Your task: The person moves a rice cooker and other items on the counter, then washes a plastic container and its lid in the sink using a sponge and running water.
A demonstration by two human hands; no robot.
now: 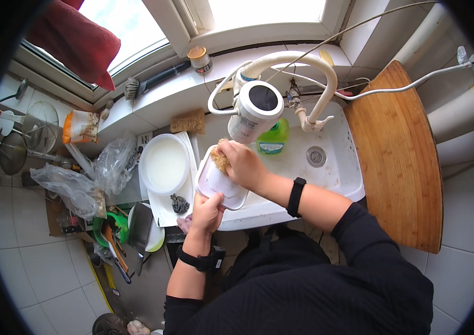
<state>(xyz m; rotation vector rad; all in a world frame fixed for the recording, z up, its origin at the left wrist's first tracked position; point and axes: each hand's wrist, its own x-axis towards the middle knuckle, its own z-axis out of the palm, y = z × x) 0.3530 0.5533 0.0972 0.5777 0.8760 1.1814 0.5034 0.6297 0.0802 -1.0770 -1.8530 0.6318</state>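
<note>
My left hand grips the near edge of a white rounded rectangular container, its thumb over the rim. Pressed against the container's far side is a tan fibrous scrubber, held in my right hand. Both hands are over the left part of a white ceramic sink. Just beyond them a white faucet-mounted water unit with a dark round top hangs over the sink. Behind my right hand stands a green bottle of liquid, which bears a label. The container's underside is out of sight.
Left of the sink, a round tub of whitish liquid sits on a white board. A cleaver and a green utensil holder are farther left. A wooden board leans at the right. A curved spout arches over the sink.
</note>
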